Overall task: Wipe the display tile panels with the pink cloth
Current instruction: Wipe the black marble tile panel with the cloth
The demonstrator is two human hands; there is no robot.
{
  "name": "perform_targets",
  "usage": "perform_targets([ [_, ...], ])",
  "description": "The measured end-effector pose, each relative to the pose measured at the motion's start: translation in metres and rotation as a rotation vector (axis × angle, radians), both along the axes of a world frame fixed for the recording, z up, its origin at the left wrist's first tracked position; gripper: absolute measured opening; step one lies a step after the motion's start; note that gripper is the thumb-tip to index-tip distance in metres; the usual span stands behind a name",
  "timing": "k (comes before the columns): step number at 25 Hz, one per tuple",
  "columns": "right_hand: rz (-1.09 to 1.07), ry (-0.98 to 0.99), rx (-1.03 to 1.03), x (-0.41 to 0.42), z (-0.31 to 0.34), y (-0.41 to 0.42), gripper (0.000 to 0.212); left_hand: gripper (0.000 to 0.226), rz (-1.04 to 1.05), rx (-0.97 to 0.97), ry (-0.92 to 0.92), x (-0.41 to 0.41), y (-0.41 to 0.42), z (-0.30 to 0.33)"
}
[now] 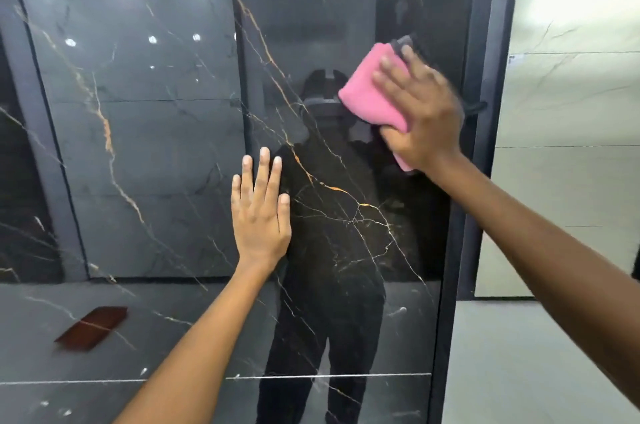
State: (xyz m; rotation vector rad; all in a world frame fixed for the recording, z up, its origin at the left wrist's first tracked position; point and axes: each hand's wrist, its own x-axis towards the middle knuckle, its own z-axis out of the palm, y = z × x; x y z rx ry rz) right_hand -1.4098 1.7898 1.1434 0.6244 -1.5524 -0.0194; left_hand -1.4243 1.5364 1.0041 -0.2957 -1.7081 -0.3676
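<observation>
- Folded pink microfibre cloth point(372, 91): pressed on glossy black gold-veined tile panel point(346, 215), upper right; long axis running 11 to 5 o'clock.
- Right hand point(420, 108): clasps cloth; unwiped panel lies toward 7 o'clock.
- Left hand point(261, 212): flat, fingers straight, bracing panel at 8 o'clock from cloth.

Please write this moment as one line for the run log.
step: wiping | right hand: presses pink cloth on dark tile panel, upper part | left hand: flat on panel | blur: right hand
</observation>
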Motion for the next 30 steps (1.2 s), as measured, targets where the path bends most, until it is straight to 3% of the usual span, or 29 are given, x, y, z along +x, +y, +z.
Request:
perform_targets([
  [3, 0.034, -0.040, 0.226, -0.005, -0.069, -0.030, 0.066, 0.053, -0.099, -0.018, -0.024, 0.000, -0.004, 0.001],
  [6, -0.099, -0.217, 0.762, 0.011, -0.196, -0.023, 0.075, 0.056, -0.026, -0.018, -0.103, 0.003, -0.001, -0.010],
  [8, -0.134, -0.258, 1.020, 0.021, -0.213, -0.002, 0.080, 0.058, 0.046, 0.013, -0.148, 0.009, 0.008, -0.042],
  [10, -0.061, -0.174, 0.891, 0.017, -0.167, 0.013, 0.071, 0.058, 0.078, 0.033, -0.159, 0.013, 0.013, -0.078],
  [12, -0.046, -0.101, 0.473, 0.012, -0.088, 0.027, 0.066, 0.056, 0.073, 0.035, -0.154, 0.011, 0.011, -0.100],
  [14, -0.049, -0.041, 0.141, 0.006, -0.047, 0.029, 0.064, 0.055, 0.058, 0.066, -0.145, 0.005, 0.012, -0.098],
  [15, -0.071, -0.019, 0.101, 0.003, -0.056, 0.024, 0.063, 0.055, 0.055, 0.077, -0.142, 0.003, 0.013, -0.094],
  [17, -0.075, -0.072, 0.225, 0.001, -0.133, 0.015, 0.066, 0.055, 0.044, 0.071, -0.138, 0.003, 0.014, -0.095],
  [20, -0.106, -0.274, 0.707, 0.022, -0.268, 0.013, 0.084, 0.055, 0.021, 0.054, -0.127, 0.002, 0.010, -0.103],
  [22, -0.057, -0.297, 0.924, 0.029, -0.275, 0.020, 0.085, 0.055, 0.016, 0.056, -0.116, 0.002, 0.010, -0.107],
  [23, -0.007, -0.270, 0.875, 0.025, -0.251, 0.022, 0.079, 0.055, 0.022, 0.051, -0.108, 0.002, 0.010, -0.108],
  [27, -0.018, -0.063, 0.228, 0.005, -0.114, 0.035, 0.059, 0.055, 0.012, 0.052, -0.097, 0.000, 0.012, -0.103],
  [29, -0.073, -0.016, 0.051, 0.002, -0.133, 0.037, 0.055, 0.055, 0.020, 0.046, -0.090, 0.000, 0.012, -0.103],
  [30, -0.110, -0.052, 0.013, 0.002, -0.175, 0.038, 0.058, 0.055, 0.022, 0.042, -0.089, 0.000, 0.012, -0.103],
])
